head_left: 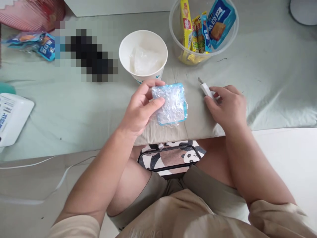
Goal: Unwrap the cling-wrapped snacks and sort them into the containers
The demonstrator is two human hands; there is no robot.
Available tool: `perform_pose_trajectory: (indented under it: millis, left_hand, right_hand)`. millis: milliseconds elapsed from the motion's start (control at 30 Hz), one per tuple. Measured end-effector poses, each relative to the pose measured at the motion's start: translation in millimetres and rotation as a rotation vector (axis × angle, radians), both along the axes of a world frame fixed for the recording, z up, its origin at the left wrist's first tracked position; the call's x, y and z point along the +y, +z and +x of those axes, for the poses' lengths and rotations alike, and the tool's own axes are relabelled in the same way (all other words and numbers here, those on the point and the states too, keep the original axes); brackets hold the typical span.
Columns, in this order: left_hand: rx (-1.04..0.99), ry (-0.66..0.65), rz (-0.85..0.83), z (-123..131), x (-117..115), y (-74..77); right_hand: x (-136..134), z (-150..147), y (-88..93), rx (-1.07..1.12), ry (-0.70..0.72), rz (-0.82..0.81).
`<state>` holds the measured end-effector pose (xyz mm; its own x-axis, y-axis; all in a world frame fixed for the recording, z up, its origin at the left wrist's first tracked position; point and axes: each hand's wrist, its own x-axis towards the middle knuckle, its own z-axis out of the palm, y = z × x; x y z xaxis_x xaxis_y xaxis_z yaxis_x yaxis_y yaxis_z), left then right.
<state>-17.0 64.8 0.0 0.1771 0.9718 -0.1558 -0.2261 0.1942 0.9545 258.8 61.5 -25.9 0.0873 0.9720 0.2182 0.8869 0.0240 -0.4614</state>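
My left hand (141, 107) grips a flat snack packet (172, 103) by its left side, thumb on top. The packet is blue-edged and wrapped in clear, crinkled plastic. My right hand (228, 104) closes round a white utility knife (206, 89), its short metal blade pointing up and left. Between the two hands lies a gap of bare cloth. Just behind my left hand stands a white paper tub (123, 61) with crumpled clear plastic inside.
A clear round container (235, 38) at the back holds yellow and blue snack packs. Blue packets (47, 46) lie at the far left beside a blurred dark object (90, 54). A white box (15, 119) sits at the left. White cables (59, 181) hang below the table's front edge.
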Motion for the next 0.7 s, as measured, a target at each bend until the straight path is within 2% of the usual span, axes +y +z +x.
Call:
perform_pose_trajectory:
  millis: [100,233,333,433,500,633,700]
  left_hand:
    - [0.025,-0.096,-0.073,4,-5,6.8]
    - [0.131,-0.193,-0.183,7,-5,2.8]
    - [0.170,-0.208,-0.216,8,-3,-0.7]
    - [0.149,-0.260,-0.233,7,-2,-0.1]
    - [0.089,-0.300,-0.263,7,-2,1.3]
    - [-0.052,-0.348,-0.317,6,-4,2.2]
    - [-0.039,-0.383,-0.283,6,-4,0.9]
  right_hand:
    - [-7,-12,-1.6,-0.002,0.147,0.197]
    - [-20,-42,2.1,0.075,0.545,0.349]
    - [-25,-58,1.4,0.088,0.653,0.392]
    - [-25,-65,2.7,0.172,0.652,0.401]
    - [-25,-66,5.7,0.299,0.614,0.350]
    - [-26,-69,9.4,0.692,0.392,0.182]
    - [-25,-70,8.3,0.916,0.278,0.084]
